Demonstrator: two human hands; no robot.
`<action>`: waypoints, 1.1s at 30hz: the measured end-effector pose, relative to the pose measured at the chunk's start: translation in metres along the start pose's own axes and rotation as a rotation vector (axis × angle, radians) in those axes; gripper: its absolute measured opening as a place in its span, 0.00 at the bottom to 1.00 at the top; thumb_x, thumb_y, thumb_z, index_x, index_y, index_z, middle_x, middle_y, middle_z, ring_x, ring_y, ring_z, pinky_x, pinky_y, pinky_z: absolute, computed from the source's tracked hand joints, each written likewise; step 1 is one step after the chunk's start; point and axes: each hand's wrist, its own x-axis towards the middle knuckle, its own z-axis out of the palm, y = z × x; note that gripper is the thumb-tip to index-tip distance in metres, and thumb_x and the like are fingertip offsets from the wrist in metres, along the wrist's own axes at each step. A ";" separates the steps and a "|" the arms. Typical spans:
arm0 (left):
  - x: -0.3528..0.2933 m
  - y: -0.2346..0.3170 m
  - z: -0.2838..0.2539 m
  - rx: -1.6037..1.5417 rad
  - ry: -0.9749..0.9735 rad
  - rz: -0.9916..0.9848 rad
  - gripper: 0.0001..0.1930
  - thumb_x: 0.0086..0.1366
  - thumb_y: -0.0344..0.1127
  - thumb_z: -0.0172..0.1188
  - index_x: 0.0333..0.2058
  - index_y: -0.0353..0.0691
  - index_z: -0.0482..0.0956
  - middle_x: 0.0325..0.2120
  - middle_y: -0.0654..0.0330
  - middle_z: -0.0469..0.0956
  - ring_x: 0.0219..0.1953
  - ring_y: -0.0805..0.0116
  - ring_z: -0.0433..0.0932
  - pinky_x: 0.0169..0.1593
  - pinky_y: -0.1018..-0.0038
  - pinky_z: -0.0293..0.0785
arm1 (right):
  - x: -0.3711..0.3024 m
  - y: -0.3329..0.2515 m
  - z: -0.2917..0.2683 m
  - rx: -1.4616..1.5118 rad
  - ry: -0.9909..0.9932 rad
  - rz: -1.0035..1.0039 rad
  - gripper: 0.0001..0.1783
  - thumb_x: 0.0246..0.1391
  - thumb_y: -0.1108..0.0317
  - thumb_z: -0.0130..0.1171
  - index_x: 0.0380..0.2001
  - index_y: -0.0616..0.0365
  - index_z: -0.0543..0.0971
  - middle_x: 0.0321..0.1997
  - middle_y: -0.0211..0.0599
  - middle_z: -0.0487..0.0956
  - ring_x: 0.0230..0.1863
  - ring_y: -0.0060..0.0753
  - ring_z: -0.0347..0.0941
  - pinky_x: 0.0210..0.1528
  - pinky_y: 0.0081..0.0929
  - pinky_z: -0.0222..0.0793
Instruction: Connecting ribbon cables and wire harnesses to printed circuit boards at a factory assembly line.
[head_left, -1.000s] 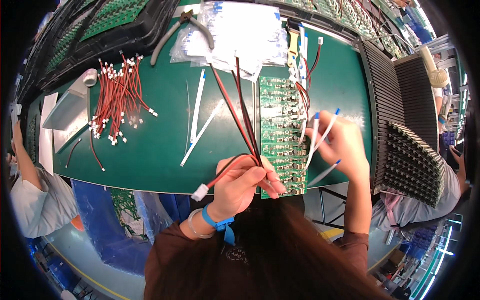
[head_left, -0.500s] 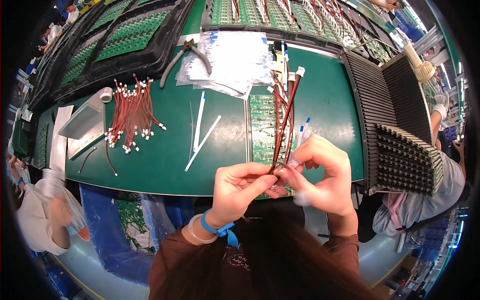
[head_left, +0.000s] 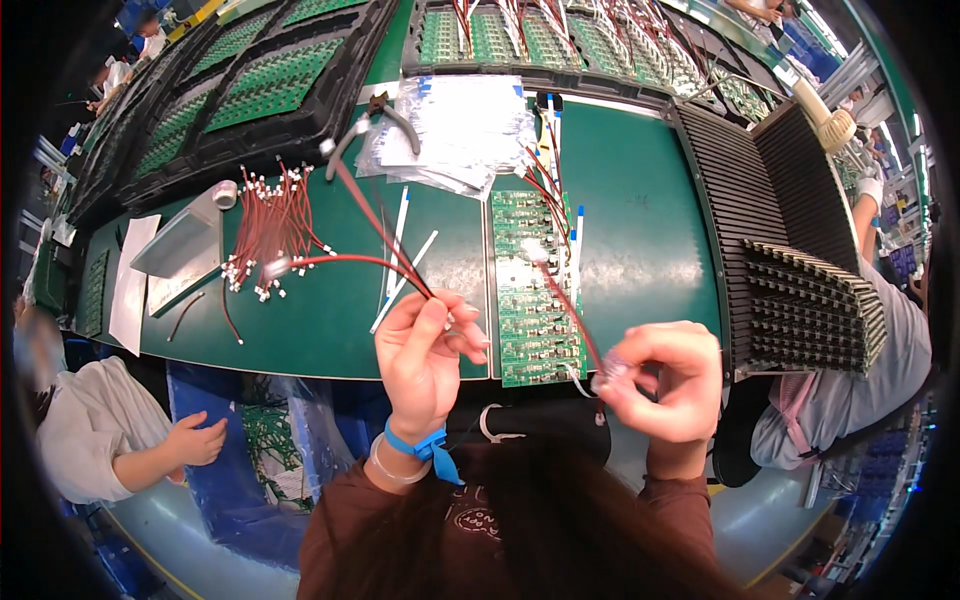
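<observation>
My left hand [head_left: 428, 345] pinches a few red-and-black wire cables [head_left: 392, 255] between thumb and fingers. Their white connector ends fan out toward the upper left. Closed fingertips of my right hand [head_left: 660, 380] grip another red-and-black cable [head_left: 577, 318], which slants up over the green circuit board panel [head_left: 510, 340] to a blurred white connector. The panel lies flat on the table, with more wires and white flat cables along its far right side. Beside my left hand rest two loose white flat ribbon cables [head_left: 402, 235].
A pile of red cables [head_left: 275, 225] lies at left, near a slanted metal holder [head_left: 185, 250]. Cutters [head_left: 400, 125] and plastic bags [head_left: 460, 130] lie farther back. Black trays [head_left: 330, 125] of boards line the far side; a ribbed black rack [head_left: 740, 190] stands right. Other people sit on both sides.
My hands have parted: the left moved left with its cables, the right moved slightly right and down with one cable. The cables that covered the board panel have left it.
</observation>
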 end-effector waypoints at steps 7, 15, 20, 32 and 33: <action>-0.020 -0.006 0.020 0.052 -0.223 -0.260 0.08 0.60 0.24 0.48 0.35 0.23 0.72 0.26 0.47 0.76 0.24 0.62 0.78 0.24 0.74 0.77 | -0.010 0.010 0.025 0.320 0.343 -0.166 0.08 0.34 0.84 0.56 0.24 0.68 0.73 0.19 0.38 0.77 0.16 0.19 0.69 0.17 0.13 0.62; -0.019 0.004 0.025 0.050 -0.284 -0.448 0.07 0.59 0.23 0.49 0.34 0.23 0.73 0.25 0.45 0.76 0.23 0.63 0.78 0.24 0.76 0.77 | -0.001 0.018 0.022 -0.071 0.234 -0.400 0.11 0.32 0.83 0.58 0.26 0.65 0.75 0.17 0.36 0.74 0.16 0.25 0.68 0.17 0.18 0.63; -0.020 0.008 0.024 -0.008 -0.246 -0.525 0.06 0.58 0.22 0.51 0.33 0.24 0.73 0.24 0.46 0.76 0.22 0.64 0.78 0.24 0.77 0.76 | -0.002 0.016 0.021 -0.155 0.267 -0.404 0.12 0.31 0.83 0.59 0.26 0.65 0.75 0.17 0.34 0.73 0.16 0.25 0.68 0.17 0.18 0.63; -0.021 0.011 0.031 0.198 -0.309 -0.285 0.07 0.59 0.22 0.50 0.33 0.23 0.73 0.25 0.48 0.76 0.24 0.66 0.77 0.27 0.77 0.76 | -0.005 0.004 0.024 -0.490 0.124 -0.386 0.12 0.30 0.76 0.65 0.23 0.60 0.74 0.18 0.33 0.73 0.16 0.28 0.69 0.17 0.20 0.63; -0.019 0.010 0.030 0.138 -0.312 -0.305 0.07 0.59 0.22 0.50 0.34 0.23 0.73 0.26 0.48 0.76 0.24 0.65 0.77 0.27 0.76 0.76 | -0.007 0.003 0.023 -0.494 0.197 -0.425 0.12 0.30 0.77 0.65 0.23 0.61 0.74 0.17 0.33 0.73 0.16 0.28 0.69 0.17 0.20 0.63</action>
